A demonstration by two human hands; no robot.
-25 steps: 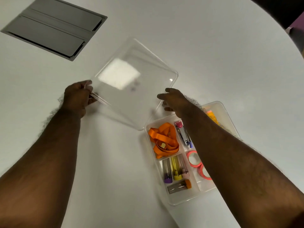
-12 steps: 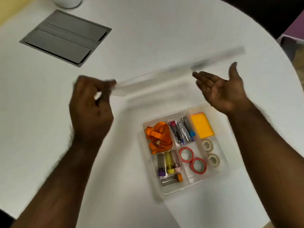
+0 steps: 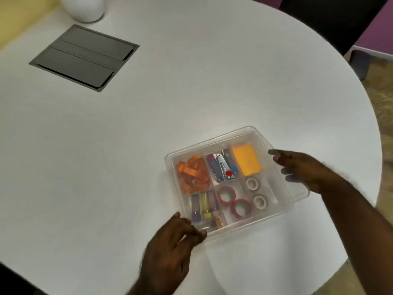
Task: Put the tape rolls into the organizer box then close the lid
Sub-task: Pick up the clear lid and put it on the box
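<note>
The clear organizer box [image 3: 176,180] sits on the white table at the lower right. Seen through the plastic, two red tape rolls [image 3: 226,195] [image 3: 241,208] share one compartment and two white tape rolls [image 3: 253,184] [image 3: 260,201] lie in the one to their right. The clear lid [image 3: 298,193] lies over the box, overhanging a little on the right side. My left hand [image 3: 176,237] grips the lid's near-left corner. My right hand [image 3: 302,169] holds the lid's right edge, its fingertips showing through the plastic.
Other compartments hold an orange strap [image 3: 192,174], staplers [image 3: 221,167], an orange pad [image 3: 245,159] and small tubes [image 3: 201,206]. A grey cable hatch [image 3: 84,57] is set into the table at the far left, with a white vessel [image 3: 85,7] behind it. The table edge curves close on the right.
The lid was lifted from the table at the left, swung across in my left hand, and now lies over the box. My right hand came down onto its right edge.
</note>
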